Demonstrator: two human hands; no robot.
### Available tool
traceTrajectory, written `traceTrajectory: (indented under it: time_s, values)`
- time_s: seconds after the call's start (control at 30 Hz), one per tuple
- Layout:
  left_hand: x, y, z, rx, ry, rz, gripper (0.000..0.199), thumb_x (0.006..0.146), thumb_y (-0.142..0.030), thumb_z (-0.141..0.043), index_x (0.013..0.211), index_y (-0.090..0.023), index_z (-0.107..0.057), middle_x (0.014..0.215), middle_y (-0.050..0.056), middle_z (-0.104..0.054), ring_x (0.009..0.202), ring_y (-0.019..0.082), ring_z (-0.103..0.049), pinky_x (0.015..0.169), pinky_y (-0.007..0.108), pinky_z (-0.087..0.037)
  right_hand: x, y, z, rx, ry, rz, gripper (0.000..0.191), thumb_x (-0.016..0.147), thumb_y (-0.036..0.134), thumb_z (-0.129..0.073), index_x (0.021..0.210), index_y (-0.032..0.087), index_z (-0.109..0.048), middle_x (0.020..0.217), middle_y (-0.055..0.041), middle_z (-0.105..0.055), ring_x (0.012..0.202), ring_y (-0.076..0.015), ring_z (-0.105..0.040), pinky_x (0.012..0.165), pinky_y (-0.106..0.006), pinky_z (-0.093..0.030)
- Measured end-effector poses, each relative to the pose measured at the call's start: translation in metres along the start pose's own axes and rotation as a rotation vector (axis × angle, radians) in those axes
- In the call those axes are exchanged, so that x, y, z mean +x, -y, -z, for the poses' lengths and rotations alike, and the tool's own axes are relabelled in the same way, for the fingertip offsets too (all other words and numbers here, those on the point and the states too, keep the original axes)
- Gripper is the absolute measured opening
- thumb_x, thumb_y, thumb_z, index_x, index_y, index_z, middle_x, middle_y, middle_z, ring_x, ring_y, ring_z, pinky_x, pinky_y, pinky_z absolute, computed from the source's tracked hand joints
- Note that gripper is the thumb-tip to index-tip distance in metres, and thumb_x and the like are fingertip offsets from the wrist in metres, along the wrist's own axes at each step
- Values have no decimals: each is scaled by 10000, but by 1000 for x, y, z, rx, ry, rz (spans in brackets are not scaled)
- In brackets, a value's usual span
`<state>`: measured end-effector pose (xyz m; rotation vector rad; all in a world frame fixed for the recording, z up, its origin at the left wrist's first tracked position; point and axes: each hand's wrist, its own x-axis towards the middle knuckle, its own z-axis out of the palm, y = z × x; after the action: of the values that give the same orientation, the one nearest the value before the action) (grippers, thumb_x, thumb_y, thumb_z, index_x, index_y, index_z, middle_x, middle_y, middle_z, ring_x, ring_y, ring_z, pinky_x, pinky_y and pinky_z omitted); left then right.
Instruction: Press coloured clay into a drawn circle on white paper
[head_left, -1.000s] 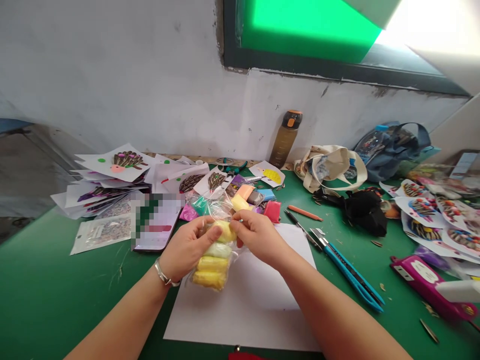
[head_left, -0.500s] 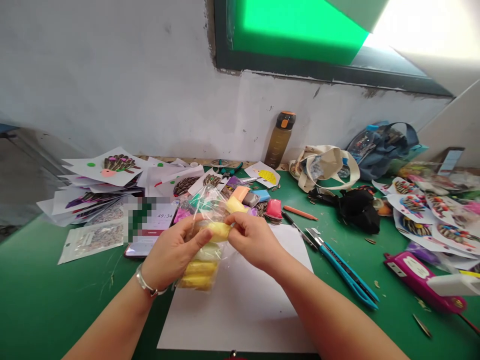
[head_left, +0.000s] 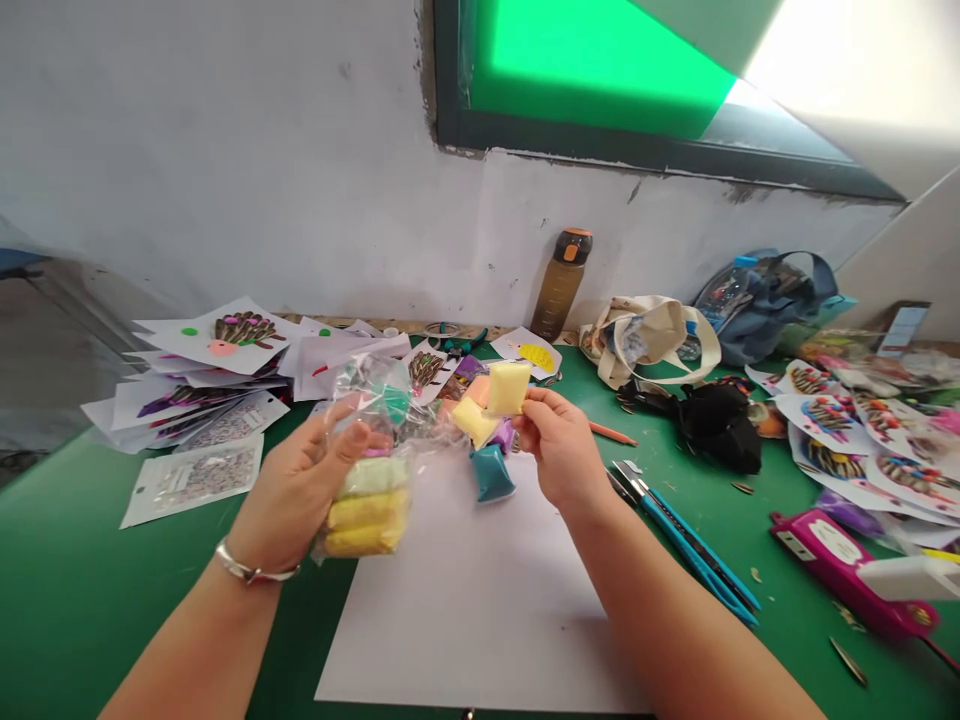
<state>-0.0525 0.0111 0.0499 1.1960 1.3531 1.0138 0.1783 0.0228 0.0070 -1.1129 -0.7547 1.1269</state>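
My left hand (head_left: 300,480) grips a clear plastic bag (head_left: 367,500) of small soft packets, yellow and pale green at its lower end. Between the fingertips of my right hand (head_left: 559,435) is a pale yellow packet (head_left: 508,388), apart from the bag. Just left of it sits another yellow packet (head_left: 474,422). A teal packet (head_left: 491,474) appears over the top edge of the white paper (head_left: 465,600); whether it rests there is unclear. Orange and purple packets show behind, partly covered.
A stack of decorated sheets (head_left: 217,370) stands at left, near a bead pouch (head_left: 195,478). To the right lie a blue-handled cutter (head_left: 690,545), a magenta glue gun (head_left: 847,565) and a black bag (head_left: 720,425). A brown bottle (head_left: 559,290) stands by the wall.
My right hand has drawn the pale yellow packet away from the bag, up and to the right. My left hand has moved left with the bag. The teal packet now shows near the paper.
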Motion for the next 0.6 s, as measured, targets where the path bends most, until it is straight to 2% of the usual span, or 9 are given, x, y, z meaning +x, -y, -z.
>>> traceTrajectory:
  time_s: [0.07, 0.17, 0.23, 0.3, 0.4, 0.47, 0.53, 0.6]
  values:
    - [-3, -11, 2, -85, -9, -14, 739, 741, -530, -673, 1374, -288, -378, 986, 62, -721, 582, 160, -641, 482, 262, -548, 1, -5, -1, -155, 65, 23, 278, 758, 293, -535, 970, 153, -649, 692, -3, -612, 469, -65, -406, 460, -201, -329]
    - [-6, -31, 4, -95, -34, -95, 719, 748, -538, -664, 1374, -303, -399, 996, 74, -722, 637, 192, -673, 481, 263, -560, 1, -14, -3, -441, 146, 65, 349, 780, 330, -523, 1077, 190, -642, 787, -15, -636, 554, -99, -481, 514, -221, -381]
    - [-5, -44, 6, -72, -56, -139, 679, 757, -530, -658, 1355, -298, -434, 1008, 74, -721, 629, 185, -675, 483, 271, -571, 1, -16, -1, -599, 128, 126, 348, 783, 330, -527, 1087, 208, -645, 780, -5, -623, 607, -119, -498, 541, -227, -384]
    - [-3, -56, 7, -59, -69, -161, 641, 758, -528, -660, 1314, -258, -490, 1011, 83, -721, 654, 186, -684, 495, 271, -578, 1, -13, 2, -647, 97, 189, 317, 807, 346, -509, 1055, 212, -656, 753, 1, -605, 619, -128, -490, 547, -230, -375]
    - [0, -63, 4, -81, -22, -185, 583, 763, -550, -641, 1201, -168, -595, 1031, 122, -711, 740, 227, -698, 498, 279, -580, -2, -2, 3, -516, 110, 196, 352, 830, 419, -513, 1074, 200, -641, 843, -27, -631, 678, -145, -526, 585, -244, -407]
    - [2, -59, 1, -152, 47, -238, 535, 790, -515, -633, 1216, -195, -592, 1051, 104, -710, 832, 236, -697, 535, 264, -580, -6, 7, 1, -361, 168, 141, 451, 817, 477, -547, 1170, 199, -590, 999, -63, -645, 799, -174, -579, 670, -268, -452]
    - [4, -48, -5, -212, 177, -222, 464, 808, -454, -638, 1207, -219, -608, 1084, 87, -702, 847, 231, -694, 581, 269, -579, -11, 13, -3, -191, 309, 50, 555, 834, 564, -492, 1256, 206, -528, 1122, -96, -628, 932, -211, -603, 763, -318, -476]
    - [7, -34, -10, -229, 277, -194, 373, 828, -404, -629, 1144, -209, -650, 1098, 81, -698, 935, 228, -672, 664, 253, -565, -16, 18, -6, -43, 493, -12, 651, 866, 660, -322, 1320, 218, -472, 1201, -119, -602, 1038, -244, -595, 826, -383, -482]
